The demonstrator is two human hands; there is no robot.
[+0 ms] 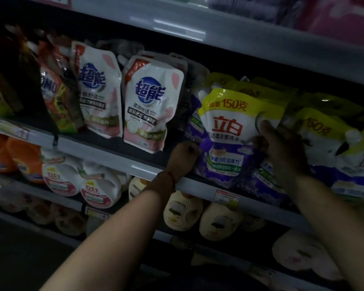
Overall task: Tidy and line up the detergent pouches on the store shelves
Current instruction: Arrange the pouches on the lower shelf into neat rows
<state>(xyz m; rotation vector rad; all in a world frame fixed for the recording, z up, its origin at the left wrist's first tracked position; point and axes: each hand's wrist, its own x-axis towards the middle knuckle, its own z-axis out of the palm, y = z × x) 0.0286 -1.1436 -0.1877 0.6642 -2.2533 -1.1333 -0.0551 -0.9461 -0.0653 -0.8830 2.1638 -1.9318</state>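
Pouches of detergent fill the middle shelf [118, 162], packed from the dim left end to the right edge of my view. Largest in front of me is the purple pouch [229, 141] with the yellow top, standing at the shelf's front lip and leaning slightly left. More purple pouches [332, 143] crowd close behind it and to its right, leaving no gap there. To its left a dark strip of bare shelf separates it from the white and pink pouch [149, 103], whose bottom corner hangs past the front edge. Another white pouch [99, 91] stands just beside that one. My right hand [282, 152] grips the purple pouch's right edge, fingers wrapped over its face. My left hand [185, 158] is curled against its lower left edge at the shelf lip; I cannot tell whether it grips.
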